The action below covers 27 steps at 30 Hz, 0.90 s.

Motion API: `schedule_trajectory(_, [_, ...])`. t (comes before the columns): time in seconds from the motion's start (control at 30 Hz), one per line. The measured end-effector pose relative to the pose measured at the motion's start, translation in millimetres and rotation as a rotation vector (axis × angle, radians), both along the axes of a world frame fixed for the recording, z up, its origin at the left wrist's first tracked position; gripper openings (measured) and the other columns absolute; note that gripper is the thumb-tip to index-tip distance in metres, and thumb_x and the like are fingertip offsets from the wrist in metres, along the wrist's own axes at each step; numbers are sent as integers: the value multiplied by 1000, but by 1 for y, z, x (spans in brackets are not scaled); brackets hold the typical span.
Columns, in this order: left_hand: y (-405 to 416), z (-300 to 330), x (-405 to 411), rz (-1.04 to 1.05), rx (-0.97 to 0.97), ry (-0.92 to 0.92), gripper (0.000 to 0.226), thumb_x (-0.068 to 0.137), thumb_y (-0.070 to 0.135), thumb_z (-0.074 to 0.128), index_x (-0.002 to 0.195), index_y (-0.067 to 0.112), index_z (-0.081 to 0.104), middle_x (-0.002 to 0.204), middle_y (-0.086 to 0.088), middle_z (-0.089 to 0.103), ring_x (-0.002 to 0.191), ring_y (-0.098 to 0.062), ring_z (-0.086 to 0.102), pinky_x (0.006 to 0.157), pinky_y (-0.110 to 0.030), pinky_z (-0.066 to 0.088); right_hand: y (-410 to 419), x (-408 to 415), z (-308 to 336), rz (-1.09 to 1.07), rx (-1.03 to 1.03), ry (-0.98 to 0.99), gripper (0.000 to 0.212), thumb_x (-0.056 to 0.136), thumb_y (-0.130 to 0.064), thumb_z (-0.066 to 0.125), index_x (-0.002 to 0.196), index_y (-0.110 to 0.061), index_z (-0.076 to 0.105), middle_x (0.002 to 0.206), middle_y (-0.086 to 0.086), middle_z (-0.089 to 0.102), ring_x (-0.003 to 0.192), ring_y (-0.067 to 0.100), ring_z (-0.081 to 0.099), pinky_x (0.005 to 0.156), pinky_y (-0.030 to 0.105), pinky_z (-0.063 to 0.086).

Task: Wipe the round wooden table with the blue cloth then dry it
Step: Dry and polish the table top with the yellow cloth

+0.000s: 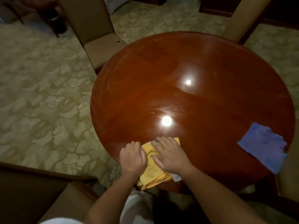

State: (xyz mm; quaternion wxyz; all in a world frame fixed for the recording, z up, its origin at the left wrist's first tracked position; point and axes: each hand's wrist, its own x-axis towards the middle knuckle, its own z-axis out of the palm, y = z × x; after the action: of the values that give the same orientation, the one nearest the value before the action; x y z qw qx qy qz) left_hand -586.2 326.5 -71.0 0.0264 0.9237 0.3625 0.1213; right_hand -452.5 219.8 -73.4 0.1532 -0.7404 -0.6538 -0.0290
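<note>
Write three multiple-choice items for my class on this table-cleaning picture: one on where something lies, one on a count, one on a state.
1. Where does the blue cloth lie?
A. at the table's right edge, partly overhanging
B. on a chair seat
C. under both hands

2. How many cloths are on the round wooden table?
A. one
B. two
C. four

3. What is the right hand doing?
A. hanging at the person's side
B. lifting the blue cloth
C. pressing flat on the yellow cloth

Answers:
1 A: it lies apart from the hands, one corner past the rim.
2 B: one blue, one yellow.
3 C: its fingers are spread on the yellow cloth, with the left hand resting beside it on the same cloth.
</note>
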Motion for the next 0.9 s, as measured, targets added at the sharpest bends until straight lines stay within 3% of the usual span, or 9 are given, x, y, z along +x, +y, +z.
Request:
schedule_trajectory(0.33, [46, -2, 10, 92, -2, -66, 27, 79, 26, 37, 73, 11, 58, 70, -6, 53, 62, -27, 51, 54, -37, 40, 63, 23, -1, 120, 53, 21, 41, 86, -44, 50, 110, -11, 57, 103, 9, 59, 90, 27, 57, 77, 38, 47])
schedule_trajectory(0.57, [94, 0, 40, 107, 70, -102, 22, 78, 25, 38, 70, 11, 53, 69, -6, 51, 62, -27, 50, 56, -36, 37, 114, 43, 3, 42, 18, -32, 44, 85, -44, 47, 110, -12, 62, 103, 8, 60, 91, 28, 58, 77, 39, 45])
schedule_trajectory(0.73, [83, 5, 39, 139, 35, -40, 37, 81, 28, 35, 97, 10, 63, 79, -4, 60, 70, -26, 58, 60, -35, 44, 104, 31, 8, -162, -81, -39, 49, 86, -52, 41, 117, -20, 61, 111, 10, 59, 100, 31, 54, 88, 46, 42])
schedule_trajectory(0.9, [29, 7, 2, 259, -100, -17, 20, 79, 27, 34, 74, 17, 50, 68, 0, 50, 64, -24, 52, 59, -35, 40, 63, 7, 13, -22, -135, 20, 48, 87, -54, 40, 121, -22, 53, 111, 7, 58, 97, 28, 54, 84, 44, 46])
